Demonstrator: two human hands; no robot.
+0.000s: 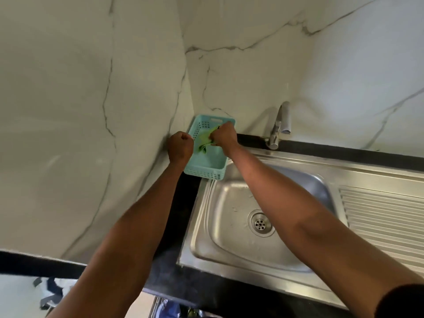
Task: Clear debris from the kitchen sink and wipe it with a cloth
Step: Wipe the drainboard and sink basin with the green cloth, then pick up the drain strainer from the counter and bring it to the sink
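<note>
Marble walls meet at a corner; black desk (190, 198) carries a steel sink (231, 228). At its 11 o'clock, right hand (223, 136) fingers pinch the green cloth (204, 143) over a teal basket (206, 164); left hand (180, 146) grips its rim.

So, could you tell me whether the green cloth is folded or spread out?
Bunched, not spread: the green cloth hangs crumpled from the right hand over the teal basket.

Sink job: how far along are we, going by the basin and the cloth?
Done: the sink basin shows no debris around the drain, only wet streaks. In hand: the right hand grips the green cloth over the teal basket; the left hand is fisted beside it. Left: whether wiping remains, I cannot tell.
</note>
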